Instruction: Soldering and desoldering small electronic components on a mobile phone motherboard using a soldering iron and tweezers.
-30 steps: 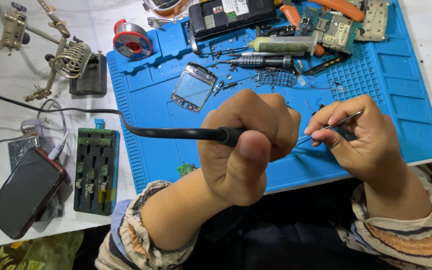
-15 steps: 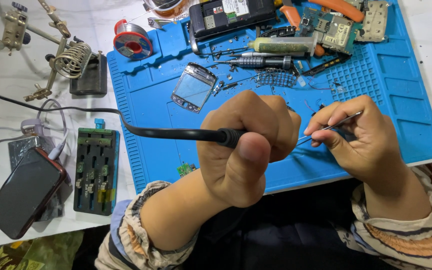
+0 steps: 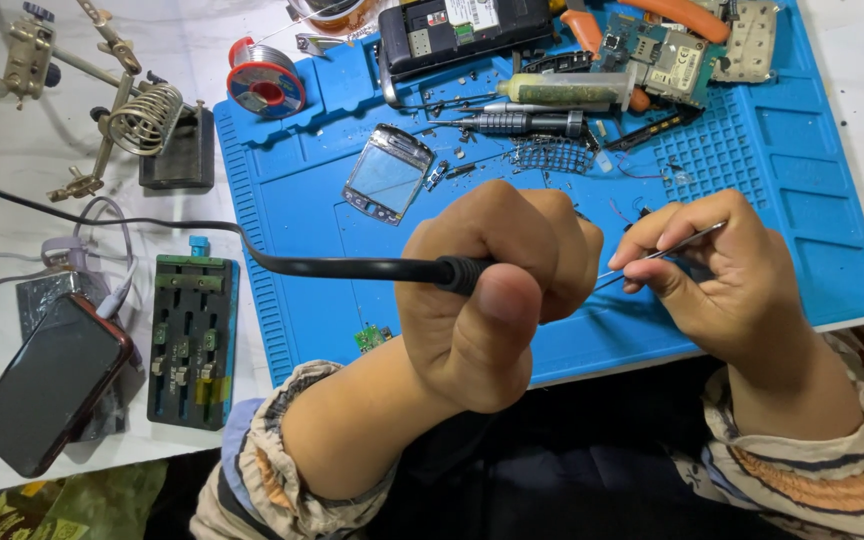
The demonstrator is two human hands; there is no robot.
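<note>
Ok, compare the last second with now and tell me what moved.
Nothing visibly moved. The left hand stays clenched round the black corded soldering iron, and the right hand keeps pinching the thin metal tweezers above the blue work mat. Nothing was picked up or let go, and the parts on the mat lie as before.

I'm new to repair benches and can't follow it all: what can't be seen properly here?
Head view only:
- Soldering iron tip: hidden behind the left hand.
- The piece being worked on: covered by both fists.
- Tweezers points: lost between the right hand and the left.
- Black phone: cut off by the top edge.
- Loose bits on the blue mat: too small to identify.
</note>
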